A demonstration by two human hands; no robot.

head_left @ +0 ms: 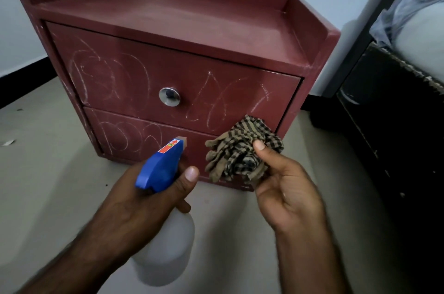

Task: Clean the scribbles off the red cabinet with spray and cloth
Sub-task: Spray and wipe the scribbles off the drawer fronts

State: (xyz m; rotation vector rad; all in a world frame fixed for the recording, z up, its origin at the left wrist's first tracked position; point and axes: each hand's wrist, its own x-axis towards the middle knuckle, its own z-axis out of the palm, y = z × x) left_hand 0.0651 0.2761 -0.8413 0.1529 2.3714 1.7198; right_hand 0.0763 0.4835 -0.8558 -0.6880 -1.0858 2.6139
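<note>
Left hand (144,200) wrapped round the neck of a spray bottle (163,233), right hand (286,188) pinching a bunched checked cloth (237,149)
Both are held in front of the red cabinet (173,53), which stands on the floor (48,173); the bottle's blue trigger head (161,164) points at the lower drawer (134,137), the cloth overlaps that drawer's right end, and white scribbles (108,75) cover both drawer fronts around the round metal knob (169,96) of the upper drawer
</note>
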